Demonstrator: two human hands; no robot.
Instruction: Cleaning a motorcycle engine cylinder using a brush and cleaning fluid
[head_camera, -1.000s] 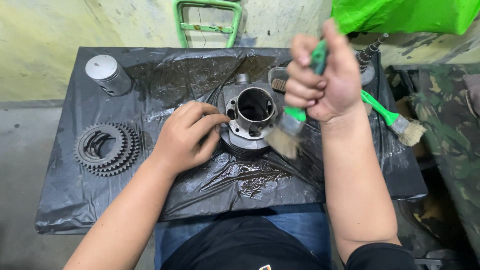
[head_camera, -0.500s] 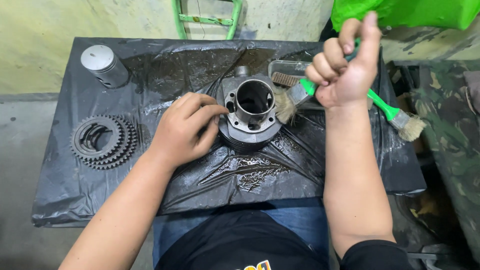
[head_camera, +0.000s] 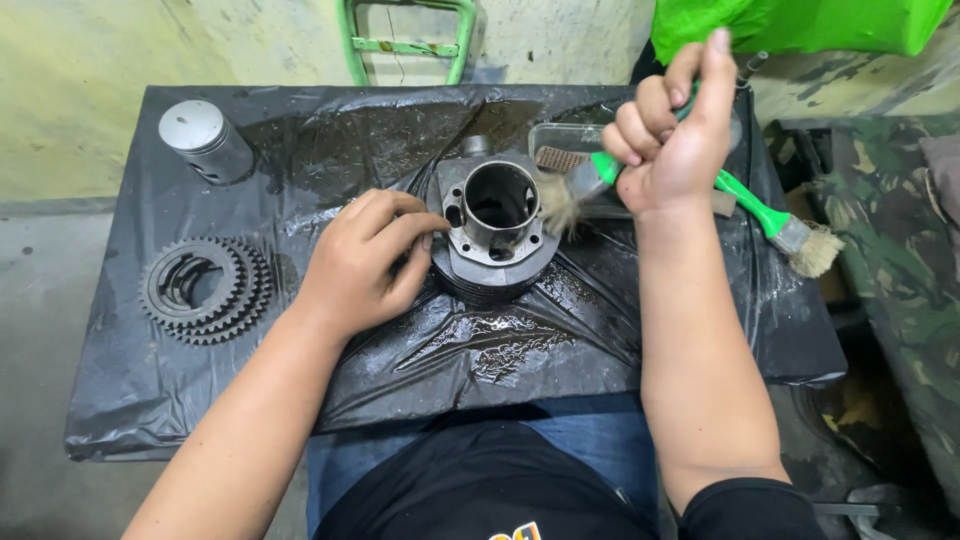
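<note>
A metal engine cylinder (head_camera: 497, 232) with an open bore stands upright on a wet black plastic sheet (head_camera: 300, 150). My left hand (head_camera: 362, 258) rests against its left side, fingers on the flange. My right hand (head_camera: 675, 135) grips a green-handled paintbrush (head_camera: 572, 193), whose bristles touch the cylinder's right rim.
A grey piston (head_camera: 205, 139) stands at the sheet's far left. A stack of gears (head_camera: 205, 290) lies at the left. A second green-handled brush (head_camera: 790, 232) lies at the right. A clear tray (head_camera: 556, 135) sits behind the cylinder. A green frame (head_camera: 405, 40) is beyond.
My right hand has lifted and moved back, bringing the brush from the cylinder's near right side up to its right rim. The left hand stays on the cylinder.
</note>
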